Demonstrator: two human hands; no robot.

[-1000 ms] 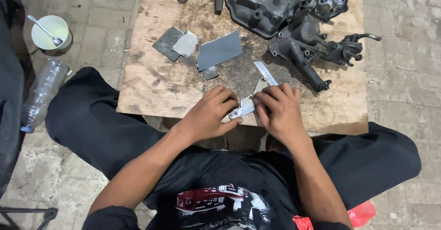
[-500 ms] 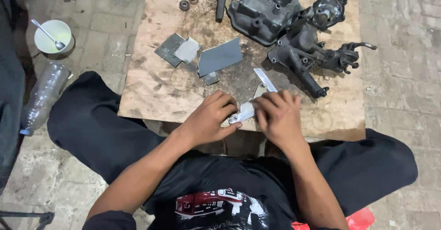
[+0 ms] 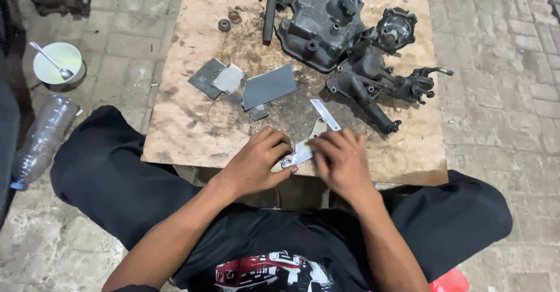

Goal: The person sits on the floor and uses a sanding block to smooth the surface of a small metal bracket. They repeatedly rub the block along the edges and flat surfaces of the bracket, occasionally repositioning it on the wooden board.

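A stained wooden board (image 3: 192, 123) lies over my lap. On its near edge my left hand (image 3: 256, 162) grips a small flat silvery metal piece (image 3: 303, 149). My right hand (image 3: 341, 161) presses on the other end of that piece, fingers curled over it. A thin metal strip (image 3: 325, 114) lies just beyond my right hand. Several grey sheets of sandpaper (image 3: 268, 86) lie in the middle of the board.
Dark engine parts sit at the board's far right: a cover (image 3: 324, 26), a round part (image 3: 396, 30) and a pump-like casting (image 3: 379, 85). Small rings (image 3: 229, 21) lie far left. On the brick floor to the left are a bowl with a spoon (image 3: 56, 63) and a plastic bottle (image 3: 41, 140).
Both hands stay on the small metal piece with only slight shifts. The view has tilted a little, so the board sits lower in the frame.
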